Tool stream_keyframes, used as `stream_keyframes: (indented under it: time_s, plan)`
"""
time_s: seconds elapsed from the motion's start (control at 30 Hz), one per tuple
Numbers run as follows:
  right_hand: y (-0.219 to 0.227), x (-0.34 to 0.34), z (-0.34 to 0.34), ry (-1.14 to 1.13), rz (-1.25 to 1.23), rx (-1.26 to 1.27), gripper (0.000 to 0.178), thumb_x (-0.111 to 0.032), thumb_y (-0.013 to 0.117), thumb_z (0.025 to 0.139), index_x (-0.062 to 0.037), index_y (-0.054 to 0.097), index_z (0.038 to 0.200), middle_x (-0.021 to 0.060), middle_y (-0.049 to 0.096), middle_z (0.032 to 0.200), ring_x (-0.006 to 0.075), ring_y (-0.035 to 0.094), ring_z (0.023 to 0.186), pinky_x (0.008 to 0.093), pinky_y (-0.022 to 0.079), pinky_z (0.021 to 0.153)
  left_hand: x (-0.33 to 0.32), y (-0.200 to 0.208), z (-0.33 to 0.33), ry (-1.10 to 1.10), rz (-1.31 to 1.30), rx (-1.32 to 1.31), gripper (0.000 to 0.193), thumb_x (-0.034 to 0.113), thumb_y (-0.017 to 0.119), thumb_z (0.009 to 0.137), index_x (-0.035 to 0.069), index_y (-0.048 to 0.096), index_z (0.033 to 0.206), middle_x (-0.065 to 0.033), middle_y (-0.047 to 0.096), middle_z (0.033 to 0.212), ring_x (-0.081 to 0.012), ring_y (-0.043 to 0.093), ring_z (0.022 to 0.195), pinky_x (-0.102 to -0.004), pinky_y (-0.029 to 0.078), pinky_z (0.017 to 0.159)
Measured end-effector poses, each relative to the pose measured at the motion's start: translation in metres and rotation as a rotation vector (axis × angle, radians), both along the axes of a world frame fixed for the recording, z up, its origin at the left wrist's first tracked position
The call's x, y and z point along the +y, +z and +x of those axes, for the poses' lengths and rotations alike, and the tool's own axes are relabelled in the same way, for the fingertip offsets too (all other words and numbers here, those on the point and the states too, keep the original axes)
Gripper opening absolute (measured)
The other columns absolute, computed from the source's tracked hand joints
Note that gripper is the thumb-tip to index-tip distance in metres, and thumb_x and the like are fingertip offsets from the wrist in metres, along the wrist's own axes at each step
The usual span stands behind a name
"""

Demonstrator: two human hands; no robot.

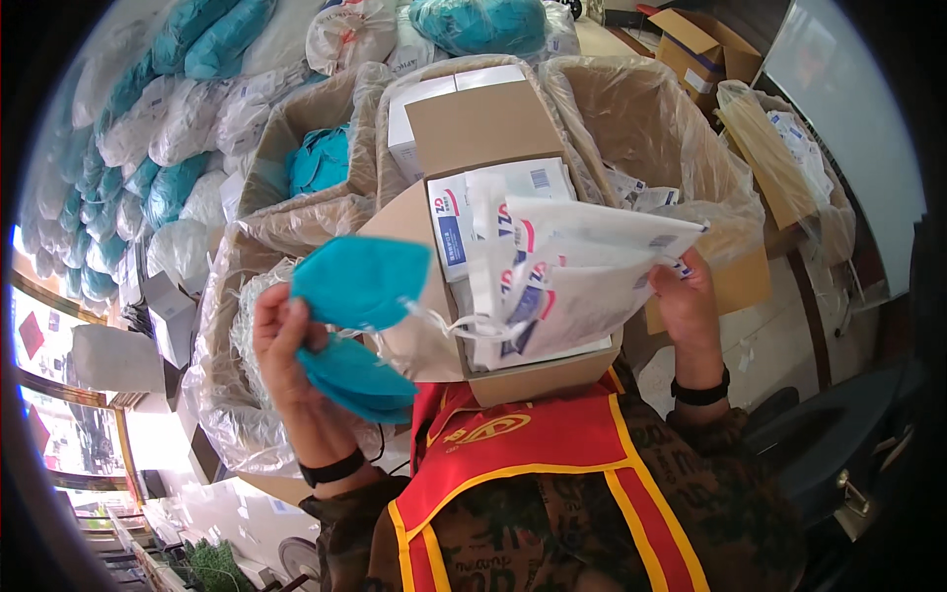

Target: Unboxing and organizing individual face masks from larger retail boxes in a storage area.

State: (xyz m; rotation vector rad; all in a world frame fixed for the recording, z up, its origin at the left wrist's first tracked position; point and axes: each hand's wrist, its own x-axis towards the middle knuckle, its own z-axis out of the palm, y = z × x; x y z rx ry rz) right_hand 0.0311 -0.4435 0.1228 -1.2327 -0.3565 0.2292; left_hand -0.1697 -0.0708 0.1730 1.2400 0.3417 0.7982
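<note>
My left hand [286,340] is closed on several teal face masks [363,281], pinching them by their left edge. White ear loops trail from the masks toward the right. In my right hand [683,301] a fanned stack of white printed packets [602,281] is gripped at its right end, tilted above an open cardboard box [538,383]. White-and-blue small cartons [452,225] show inside that box, partly hidden by the packets. The packets' left ends lie close to the masks' loops.
Plastic-lined bins stand beyond and beside the box: one with teal masks [321,163], one at right with loose packets [651,195]. A lined bin [222,395] sits at my left. Bulging bags [178,123] pile up at far left. A dark chair [829,434] is at right.
</note>
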Motion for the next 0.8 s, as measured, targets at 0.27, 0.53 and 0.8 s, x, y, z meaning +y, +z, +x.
stream_keyframes:
  time_s: [0.27,0.53,0.8]
  plan:
    - [0.008,0.001,-0.009,0.063,-0.089,-0.063,0.021,-0.002,0.069,0.083,-0.0022,0.069,0.104,0.0036,0.069,0.1,0.012,0.062,0.092,0.0282,0.048,0.085,0.043,0.008,-0.034,0.004,-0.156,-0.211,0.03,0.032,0.054,0.099,0.007,0.061,0.084,-0.0081,0.064,0.092,-0.0094,0.053,0.07,-0.0267,0.047,0.063]
    - [0.031,0.019,-0.019,0.192,-0.096,-0.252,0.015,-0.001,0.071,0.084,-0.0028,0.069,0.099,0.0008,0.068,0.093,0.009,0.06,0.087,0.0252,0.048,0.08,-0.041,0.032,0.015,-0.171,0.538,0.222,0.021,0.019,0.061,0.092,0.001,0.06,0.081,-0.0015,0.055,0.067,-0.0081,0.046,0.057,-0.0236,0.04,0.054]
    - [0.028,0.017,-0.022,0.181,-0.127,-0.166,0.016,-0.004,0.068,0.087,-0.0011,0.067,0.103,0.0018,0.068,0.093,0.0081,0.059,0.089,0.0243,0.047,0.08,-0.071,0.045,0.032,-0.59,0.639,0.325,0.006,0.004,0.061,0.087,0.0,0.065,0.09,-0.0021,0.059,0.066,-0.0077,0.053,0.062,-0.0244,0.043,0.057]
